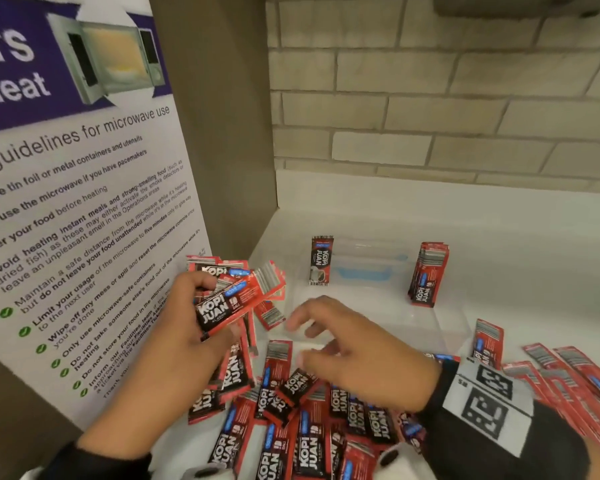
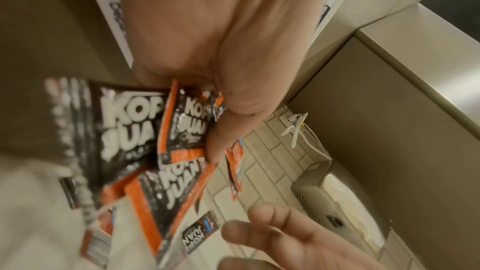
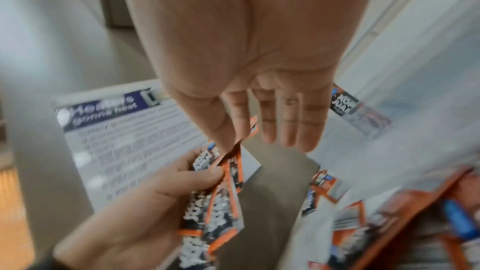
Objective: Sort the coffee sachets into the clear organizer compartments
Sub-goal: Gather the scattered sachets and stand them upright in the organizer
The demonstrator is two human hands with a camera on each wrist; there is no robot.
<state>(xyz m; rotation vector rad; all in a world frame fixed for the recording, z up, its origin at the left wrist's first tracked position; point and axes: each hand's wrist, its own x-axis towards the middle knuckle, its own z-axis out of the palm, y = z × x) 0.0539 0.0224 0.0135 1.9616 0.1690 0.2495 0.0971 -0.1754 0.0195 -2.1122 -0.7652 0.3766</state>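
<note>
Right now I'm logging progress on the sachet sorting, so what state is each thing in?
left hand: grips a fanned bunch of sachets
right hand: fingers relaxed, holding nothing
clear organizer: mostly unfilled
stack of sachets: upright in organizer
single sachet: upright in organizer
loose sachets: scattered unsorted on the counter
</note>
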